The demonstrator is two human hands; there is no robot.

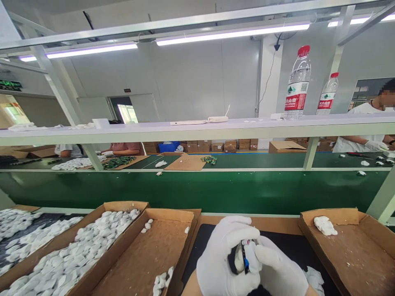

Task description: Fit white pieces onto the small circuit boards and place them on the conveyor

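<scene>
Both my hands wear white gloves and meet at the bottom centre over a black mat (293, 246). My left hand (224, 261) is curled around a small white part with a blue and black piece (246, 257) showing between the fingers. My right hand (279, 271) is closed against the same part from the right, fingertips pressed onto it. Most of the part is hidden by the gloves.
A cardboard tray (101, 263) heaped with several small white parts lies at left, a nearly bare tray (148, 259) beside it, another tray (354, 246) with one white piece at right. A green conveyor (197, 191) runs beyond. Other people work across it. Two water bottles (296, 82) stand on the shelf.
</scene>
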